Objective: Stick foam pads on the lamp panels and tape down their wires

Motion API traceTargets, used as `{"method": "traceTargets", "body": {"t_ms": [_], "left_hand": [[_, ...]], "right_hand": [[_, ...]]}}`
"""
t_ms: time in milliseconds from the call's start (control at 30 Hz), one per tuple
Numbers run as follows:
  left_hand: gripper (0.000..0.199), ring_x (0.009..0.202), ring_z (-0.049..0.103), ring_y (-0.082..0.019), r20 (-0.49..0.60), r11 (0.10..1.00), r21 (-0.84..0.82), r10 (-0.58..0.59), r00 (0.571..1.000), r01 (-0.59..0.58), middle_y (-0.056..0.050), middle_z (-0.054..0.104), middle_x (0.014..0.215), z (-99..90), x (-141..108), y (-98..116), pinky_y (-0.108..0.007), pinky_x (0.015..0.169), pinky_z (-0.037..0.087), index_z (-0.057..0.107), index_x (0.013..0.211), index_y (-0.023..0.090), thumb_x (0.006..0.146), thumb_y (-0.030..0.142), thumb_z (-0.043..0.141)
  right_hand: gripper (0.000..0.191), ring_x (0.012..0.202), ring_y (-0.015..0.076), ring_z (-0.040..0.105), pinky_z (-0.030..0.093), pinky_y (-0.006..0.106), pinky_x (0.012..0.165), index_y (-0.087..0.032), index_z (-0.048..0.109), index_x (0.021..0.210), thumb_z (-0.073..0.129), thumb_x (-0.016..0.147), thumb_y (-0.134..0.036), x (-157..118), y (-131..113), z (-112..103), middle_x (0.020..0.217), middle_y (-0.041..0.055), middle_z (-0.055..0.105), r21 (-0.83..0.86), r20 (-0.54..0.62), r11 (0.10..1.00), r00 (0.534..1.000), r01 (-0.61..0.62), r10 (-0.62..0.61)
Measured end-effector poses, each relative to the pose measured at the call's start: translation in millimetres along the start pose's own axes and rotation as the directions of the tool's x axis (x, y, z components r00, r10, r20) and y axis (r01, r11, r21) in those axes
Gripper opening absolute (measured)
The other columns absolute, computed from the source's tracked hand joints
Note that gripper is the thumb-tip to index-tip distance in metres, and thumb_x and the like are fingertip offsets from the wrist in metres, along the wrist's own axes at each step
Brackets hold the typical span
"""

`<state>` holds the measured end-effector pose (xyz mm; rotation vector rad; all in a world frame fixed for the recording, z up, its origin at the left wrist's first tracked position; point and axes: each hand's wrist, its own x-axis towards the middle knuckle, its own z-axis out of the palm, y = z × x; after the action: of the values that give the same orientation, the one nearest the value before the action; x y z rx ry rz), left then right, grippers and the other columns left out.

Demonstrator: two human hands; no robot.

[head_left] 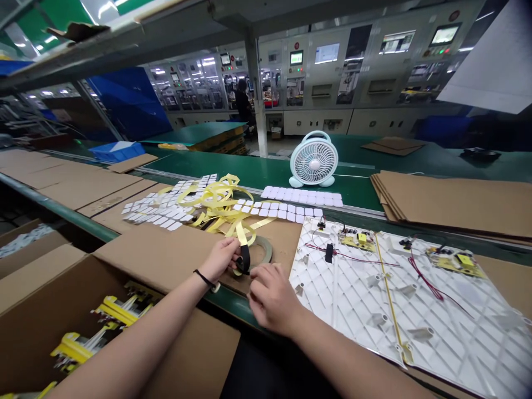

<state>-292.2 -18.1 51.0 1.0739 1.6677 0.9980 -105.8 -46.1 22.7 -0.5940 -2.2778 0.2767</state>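
My left hand (222,259) pinches a strip of yellow tape (241,235) together with a black strip (245,257). My right hand (272,296) rests just right of them on the cardboard sheet (166,257), fingers loosely apart and holding nothing I can see. A thin roll of tape (266,249) lies just beyond the black strip. Farther back sits a tangled heap of yellow tape (220,202) among rows of small white pads (158,209). Right of my right hand lies a white ribbed panel (353,299) carrying circuit boards and red wires.
An open carton (100,327) of yellow-and-metal parts sits at lower left. Stacked cardboard sheets (453,202) lie on the green conveyor belt (233,172) at right, behind a white fan (313,159). A person (243,100) stands far back beside tall machines.
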Motion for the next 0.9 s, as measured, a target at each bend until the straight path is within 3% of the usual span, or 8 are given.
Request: {"method": "traceTargets", "body": {"t_ms": [67,167,267,467,633,733,800,900], "left_hand": [[0.025,0.044,0.044,-0.007,0.031,1.000,-0.007,-0.003,1.000,0.003,0.005,0.047,0.055,-1.4,-0.8,0.5,-0.018,0.038,0.037,0.055,0.067,0.015,0.069,0.040,0.059],[0.024,0.046,0.048,-0.008,0.210,0.999,0.046,-0.019,0.978,0.010,0.002,0.052,0.056,2.2,-8.3,3.5,-0.019,0.041,0.041,0.060,0.064,0.013,0.069,0.036,0.061],[0.023,0.048,0.052,-0.009,0.270,0.996,0.061,-0.071,0.960,0.057,-0.002,0.058,0.058,6.5,-13.8,5.8,-0.020,0.043,0.042,0.064,0.065,0.011,0.068,0.033,0.060],[0.022,0.046,0.052,-0.010,0.167,0.981,0.002,-0.193,0.967,0.196,-0.003,0.060,0.057,4.2,-7.3,1.1,-0.020,0.043,0.043,0.062,0.064,0.011,0.064,0.033,0.066],[0.028,0.046,0.050,-0.008,0.007,0.990,-0.050,-0.132,0.991,0.132,-0.001,0.060,0.059,-0.8,1.7,-2.0,-0.019,0.043,0.043,0.063,0.069,0.012,0.066,0.040,0.067],[0.032,0.052,0.055,-0.010,0.023,0.994,-0.038,-0.100,0.995,0.101,-0.004,0.065,0.066,-6.0,0.3,0.3,-0.022,0.050,0.048,0.066,0.074,0.012,0.066,0.043,0.068],[0.033,0.065,0.061,-0.014,0.146,0.999,0.030,-0.028,0.989,0.023,-0.007,0.070,0.076,-9.6,-3.9,2.9,-0.026,0.064,0.051,0.070,0.077,0.012,0.067,0.043,0.069],[0.034,0.086,0.064,-0.020,0.366,0.977,0.165,0.065,0.929,-0.133,-0.007,0.073,0.091,-13.2,-10.4,6.1,-0.031,0.082,0.050,0.072,0.089,0.015,0.066,0.041,0.071]], "right_hand": [[0.016,0.096,0.0212,0.048,0.033,0.036,0.079,-0.016,0.059,0.097,0.049,0.085,-0.019,0.5,-2.0,1.0,0.104,0.0082,0.058,-0.002,-0.046,0.997,0.996,-0.076,0.076],[0.033,0.099,0.0249,0.047,0.034,0.038,0.079,-0.014,0.054,0.120,0.049,0.088,-0.022,1.7,2.9,2.6,0.112,0.0119,0.057,-0.094,-0.091,0.972,0.974,-0.216,0.208],[0.035,0.099,0.0267,0.047,0.033,0.039,0.076,-0.017,0.055,0.121,0.051,0.087,-0.022,1.5,9.5,4.4,0.118,0.0120,0.057,-0.183,-0.059,0.962,0.979,-0.204,0.196],[0.021,0.099,0.0265,0.048,0.033,0.041,0.077,-0.019,0.060,0.104,0.055,0.085,-0.020,-1.6,6.3,6.4,0.113,0.0090,0.059,-0.118,-0.037,0.988,0.995,-0.098,0.094],[0.011,0.094,0.0221,0.054,0.040,0.036,0.078,-0.019,0.050,0.082,0.052,0.076,-0.010,-4.1,-0.7,9.2,0.100,0.0079,0.061,0.215,0.001,0.976,1.000,0.022,-0.023],[0.015,0.089,0.0211,0.057,0.045,0.035,0.077,-0.021,0.042,0.083,0.050,0.076,-0.011,-5.9,-1.1,13.7,0.098,0.0075,0.063,0.397,-0.018,0.907,0.986,-0.143,0.164],[0.018,0.093,0.0217,0.060,0.048,0.037,0.080,-0.023,0.038,0.086,0.051,0.077,-0.014,-6.5,1.6,17.0,0.100,0.0077,0.064,0.507,-0.004,0.812,0.942,-0.288,0.336],[0.024,0.096,0.0206,0.062,0.050,0.038,0.084,-0.024,0.033,0.090,0.052,0.077,-0.017,-6.1,8.6,21.6,0.103,0.0074,0.064,0.667,0.036,0.634,0.867,-0.391,0.497]]}}
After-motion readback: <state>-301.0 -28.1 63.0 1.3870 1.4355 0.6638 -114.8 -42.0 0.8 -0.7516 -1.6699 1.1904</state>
